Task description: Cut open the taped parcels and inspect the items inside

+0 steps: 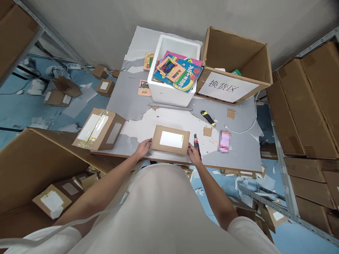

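Observation:
A small brown cardboard box [171,139] with a white label on top is at the table's near edge, between my two hands. My left hand [143,147] grips its left end, with the fingers partly hidden at the box's side. At the right end, my right hand [194,154] closes on the near corner. A red and black utility knife [197,145] lies just beside my right hand. Farther back on the table is a yellow and black cutter [208,118]. To the left sits a larger taped carton [102,128] with white labels.
A white foam box [171,96] piled with colourful booklets [180,72] stands at the back, beside an open carton [235,84] with a handwritten sign. A big open box [39,165] is at lower left. Shelving with cartons [304,106] borders the right side. A white cable [245,131] crosses the table.

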